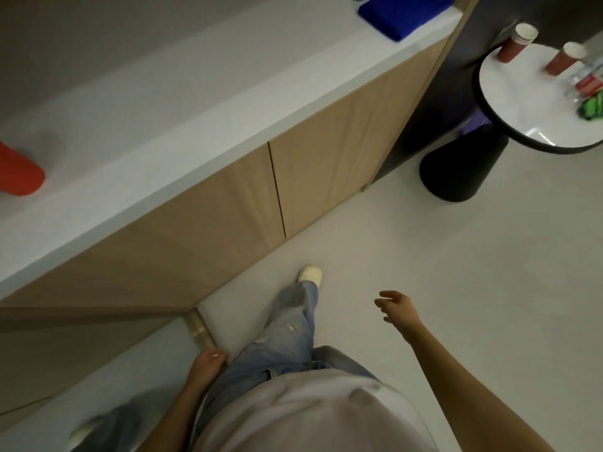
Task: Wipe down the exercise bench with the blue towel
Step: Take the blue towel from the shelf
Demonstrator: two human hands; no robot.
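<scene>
I see folded blue towel point(404, 14) on white-topped wooden counter point(228, 125), near round white table point(522, 93) — left hand point(208, 363), right hand point(396, 306) loosely open, empty.

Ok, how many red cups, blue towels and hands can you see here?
red cups: 2
blue towel: 1
hands: 2, the left hand and the right hand
Total: 5
</scene>
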